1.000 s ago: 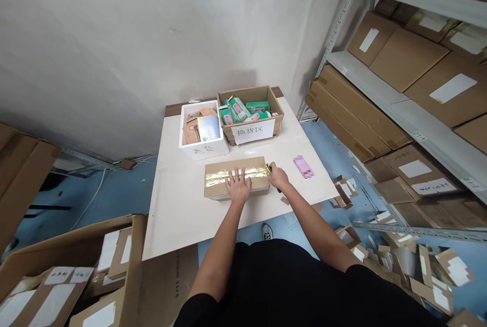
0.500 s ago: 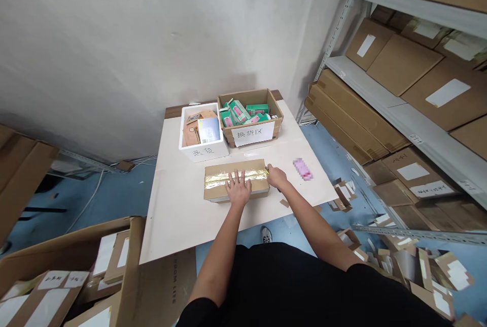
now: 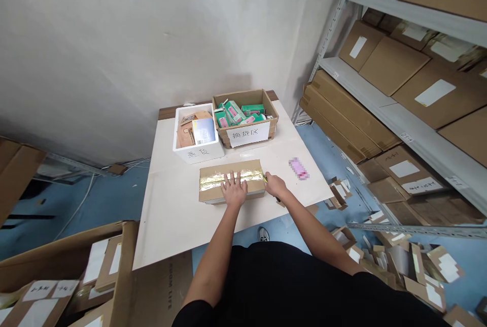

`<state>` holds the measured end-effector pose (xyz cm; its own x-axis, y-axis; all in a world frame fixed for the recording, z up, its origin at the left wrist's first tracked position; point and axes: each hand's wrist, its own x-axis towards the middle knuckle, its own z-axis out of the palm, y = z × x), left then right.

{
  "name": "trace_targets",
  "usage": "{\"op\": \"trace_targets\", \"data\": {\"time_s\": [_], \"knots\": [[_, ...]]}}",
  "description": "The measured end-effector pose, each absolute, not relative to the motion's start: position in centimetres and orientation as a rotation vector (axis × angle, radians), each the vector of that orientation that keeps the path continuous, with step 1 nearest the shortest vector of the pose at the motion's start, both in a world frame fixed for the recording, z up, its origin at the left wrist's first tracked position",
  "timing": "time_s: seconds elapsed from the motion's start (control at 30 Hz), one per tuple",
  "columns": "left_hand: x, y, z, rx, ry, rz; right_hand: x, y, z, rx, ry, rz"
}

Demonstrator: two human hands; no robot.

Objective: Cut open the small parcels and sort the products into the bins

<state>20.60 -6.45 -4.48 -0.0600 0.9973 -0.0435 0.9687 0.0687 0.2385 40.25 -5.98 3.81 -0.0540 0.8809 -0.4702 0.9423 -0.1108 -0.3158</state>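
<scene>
A closed cardboard box (image 3: 213, 194) lies on the white-topped table, with shiny tape (image 3: 211, 181) along its top seam. My left hand (image 3: 234, 192) rests flat on the near part of its top, fingers spread. At the box's right end, my right hand (image 3: 275, 185) is closed around a utility knife (image 3: 265, 179). A bit of yellow shows at its front and a dark end sticks out below the fist. The blade is too small to make out.
Behind the box stand a white foam bin (image 3: 198, 154) of packets and a carton (image 3: 271, 133) of green and pink boxes. A blurred pink item (image 3: 299, 168) lies right. Shelves (image 3: 380, 86) of cartons rise at right; a large carton (image 3: 127, 261) stands lower left.
My right hand has moved a little toward me along the box's right end with the knife. The left hand stays on the box top. The whole view has shifted slightly.
</scene>
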Motion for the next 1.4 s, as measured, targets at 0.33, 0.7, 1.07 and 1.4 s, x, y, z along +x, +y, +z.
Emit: {"op": "trace_targets", "data": {"time_s": [0.33, 0.7, 1.07, 1.4], "knots": [[19.3, -4.3, -2.1, 2.068, 2.065, 0.026, 43.4, -9.2, -2.1, 2.676, 1.666, -1.582], [7.6, 2.6, 0.2, 1.958, 1.981, -0.328, 47.8, -11.5, -13.2, 2.973, 0.194, -2.455], [12.0, -3.5, 0.0, 1.734, 2.401, -0.250, 43.8, -8.6, -13.8, 3.225, 1.435, -1.601], [13.9, -8.0, -0.7, 1.794, 2.451, -0.210, 28.6, -6.5, -7.7, 2.569, 2.355, -1.215]]}}
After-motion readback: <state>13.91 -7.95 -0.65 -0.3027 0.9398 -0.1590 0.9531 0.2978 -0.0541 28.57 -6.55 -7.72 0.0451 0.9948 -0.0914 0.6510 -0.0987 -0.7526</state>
